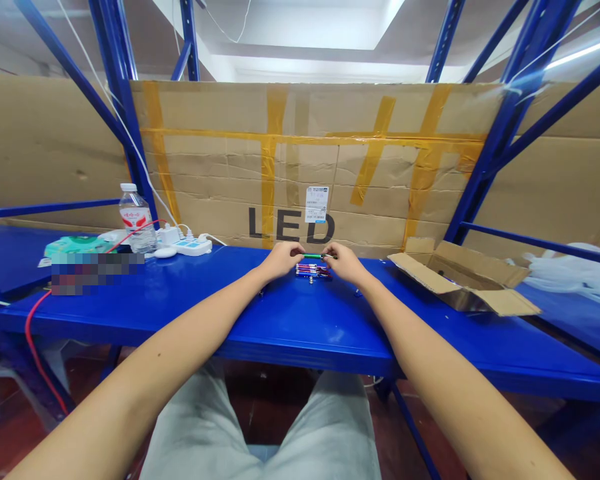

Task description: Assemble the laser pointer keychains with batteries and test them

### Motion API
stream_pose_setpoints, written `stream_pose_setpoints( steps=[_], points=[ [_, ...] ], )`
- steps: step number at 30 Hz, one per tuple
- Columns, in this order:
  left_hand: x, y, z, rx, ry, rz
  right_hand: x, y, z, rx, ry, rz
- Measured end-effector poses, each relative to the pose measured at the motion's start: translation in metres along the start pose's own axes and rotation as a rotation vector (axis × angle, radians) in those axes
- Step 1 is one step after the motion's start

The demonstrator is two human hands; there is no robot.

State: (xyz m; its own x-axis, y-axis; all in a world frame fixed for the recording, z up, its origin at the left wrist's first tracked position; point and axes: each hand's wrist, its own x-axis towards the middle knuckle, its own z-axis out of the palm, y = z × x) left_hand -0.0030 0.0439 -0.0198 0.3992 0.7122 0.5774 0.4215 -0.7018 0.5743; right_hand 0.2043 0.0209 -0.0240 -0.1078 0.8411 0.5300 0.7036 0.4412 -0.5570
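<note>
The fingers of the left hand [281, 259] were pinched around the left end of a green pen [312, 256], and those of the right hand [343, 262] were closed about its dark right end, so that it lay level between the two. The fingertips partly hid both ends, and whether any part of it was loose could not be told.

Just nearer than the pen, a few red and blue pens [307, 268] lay side by side on the blue table [305, 327], with small shiny pieces [311, 281] at their near edge, too small to make out.

The step in hand seemed to be two-handed work on the one green pen; the next move, as judged from this hold, called for a steady left pinch and fine right fingertip control, clear of the row below.

Farther out, a carton [460, 300] with its flaps spread stood to the right, and a bottle [136, 220] and a power strip [195, 247] stood to the far left. Beyond the hands rose a large cardboard sheet [220, 187] marked LED.
</note>
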Motion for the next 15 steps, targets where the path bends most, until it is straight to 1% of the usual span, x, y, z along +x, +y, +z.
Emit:
stream_pose_setpoints(
  steps=[4,10,12,15],
  points=[
    [0.014,-0.011,0.001,0.035,-0.005,-0.035,0.012,0.006,0.003,-0.107,0.02,0.004],
    [0.037,-0.036,0.006,0.038,-0.021,-0.139,0.036,0.02,0.012,-0.217,-0.086,0.044],
    [0.042,-0.044,0.01,0.028,-0.036,-0.186,0.04,0.025,0.016,-0.234,-0.117,0.047],
    [0.046,-0.052,0.015,0.023,-0.058,-0.241,0.042,0.032,0.021,-0.25,-0.13,0.052]
  ],
)
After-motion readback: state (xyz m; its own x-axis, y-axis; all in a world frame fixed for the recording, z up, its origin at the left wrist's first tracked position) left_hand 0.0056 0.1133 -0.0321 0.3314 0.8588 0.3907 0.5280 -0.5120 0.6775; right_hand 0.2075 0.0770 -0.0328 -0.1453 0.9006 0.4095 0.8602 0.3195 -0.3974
